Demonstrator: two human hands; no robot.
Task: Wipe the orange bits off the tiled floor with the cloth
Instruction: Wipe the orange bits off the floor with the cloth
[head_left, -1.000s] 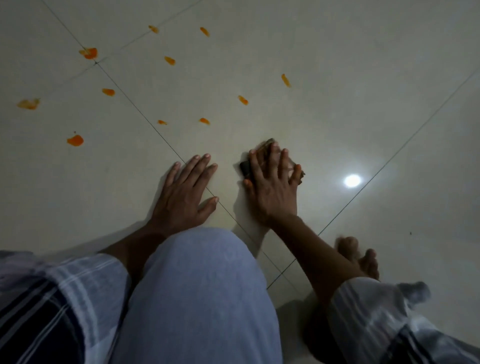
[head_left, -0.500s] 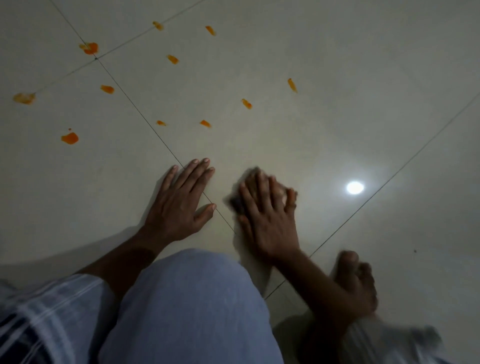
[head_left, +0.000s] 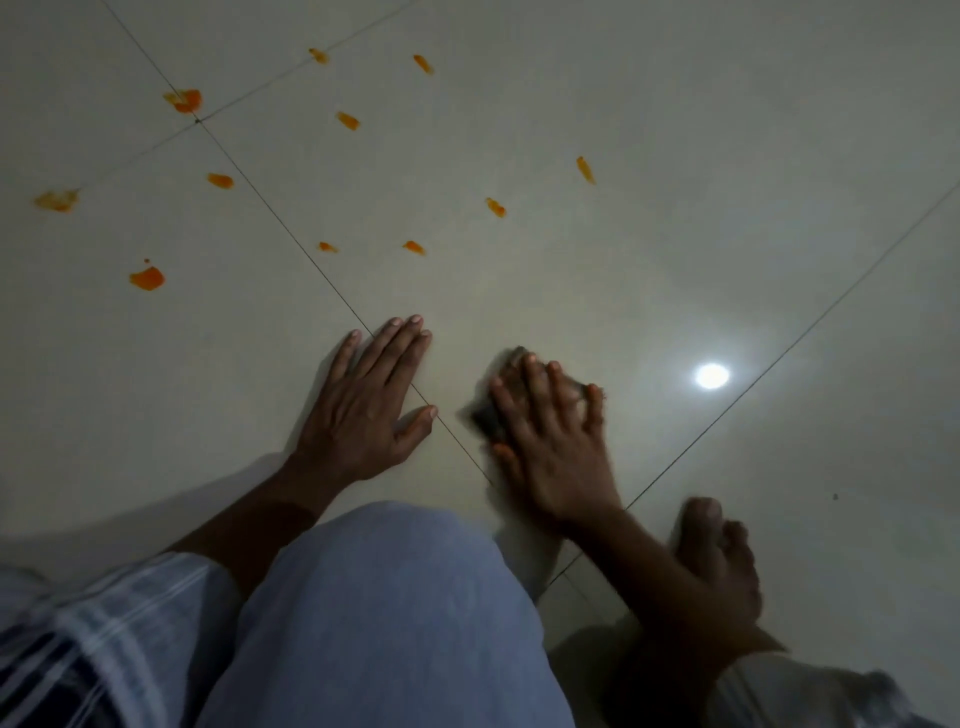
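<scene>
At the far left a pale, smeared orange bit (head_left: 56, 200) lies on the tiled floor (head_left: 675, 130), with a brighter, thicker one (head_left: 147, 278) nearer the person and another (head_left: 184, 100) just beside the crossing of the grout lines. Further right more small orange bits (head_left: 413, 247) are scattered across the next tile, the last a thin sliver (head_left: 585, 169); all of them lie well ahead of both hands, so by the look of it none of these has been wiped yet. The left hand (head_left: 363, 410) rests flat on the floor, fingers straight and close together, thumb spread, likely as a prop for the body. To its right, across a grout line, the right hand (head_left: 550, 436) presses the cloth (head_left: 488, 415) down with its fingers spread apart over it; only a dark, bunched edge shows beside the fingers, and it is blurred. The cloth looks soft, light and limp, so it should handle best bunched under a flat palm and pushed, not pinched at a corner. The bits look thin and moist and may smear on the glossy tile. Right of the hand a lamp's reflection (head_left: 711, 375) glares, and a bare foot (head_left: 714, 551) stands near the wrist.
</scene>
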